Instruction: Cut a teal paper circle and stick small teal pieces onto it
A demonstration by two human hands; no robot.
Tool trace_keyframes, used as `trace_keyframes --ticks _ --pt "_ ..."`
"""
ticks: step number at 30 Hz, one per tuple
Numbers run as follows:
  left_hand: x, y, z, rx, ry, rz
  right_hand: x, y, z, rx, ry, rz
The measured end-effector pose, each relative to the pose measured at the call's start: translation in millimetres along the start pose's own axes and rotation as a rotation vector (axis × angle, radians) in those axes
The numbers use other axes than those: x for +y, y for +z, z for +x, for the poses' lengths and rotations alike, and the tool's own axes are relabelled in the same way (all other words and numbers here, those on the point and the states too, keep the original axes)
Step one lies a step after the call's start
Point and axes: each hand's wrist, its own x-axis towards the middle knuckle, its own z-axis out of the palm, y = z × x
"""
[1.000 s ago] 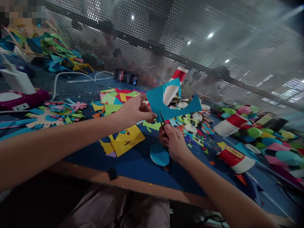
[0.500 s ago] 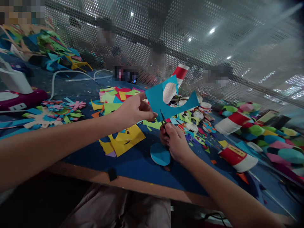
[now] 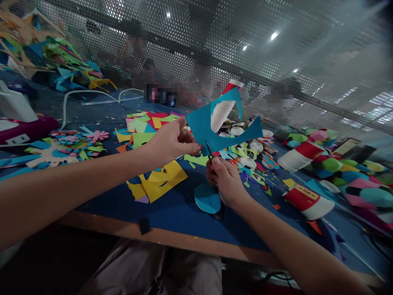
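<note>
A blue sheet of paper [image 3: 201,129] with a large rounded cut-out is pinched at its left edge by my left hand [image 3: 175,139]. My right hand [image 3: 227,180] is closed round the handles of a small pair of scissors [image 3: 209,152]. The blades point up at the paper's lower edge, close to my left fingertips. Below my right hand, a blue paper disc [image 3: 207,198] lies on the blue table. Yellow paper offcuts [image 3: 167,180] with holes cut in them lie under my left wrist.
Coloured paper scraps [image 3: 150,123] cover the table's middle. Stacked paper cups [image 3: 301,156] and a tipped red-and-white cup [image 3: 308,201] lie right, near patchwork paper balls [image 3: 368,196]. At left are paper flowers [image 3: 55,153] and a purple power strip [image 3: 27,130]. Perforated metal panels [image 3: 190,41] rise behind.
The blue sheet has turned a little, its upper arm bending over to the right and its right tip shifting right. Both hands keep their hold and have barely moved.
</note>
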Motion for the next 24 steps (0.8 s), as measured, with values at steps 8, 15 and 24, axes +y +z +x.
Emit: trace_keyframes --ticks 8,15,24 --pt "-1.7 -0.1 -0.2 -0.042 0.059 -0.020 2.9 -3.1 -0.4 -0.024 -0.058 -0.032" --pt "1.7 2.3 -0.3 0.003 0.043 0.075 1.2 -2.2 -0.1 -0.049 -0.040 0.014" --pt "3.5 5.0 -1.4 -0.075 -0.014 0.078 -0.8 1.1 -1.3 0.008 -0.002 0.034"
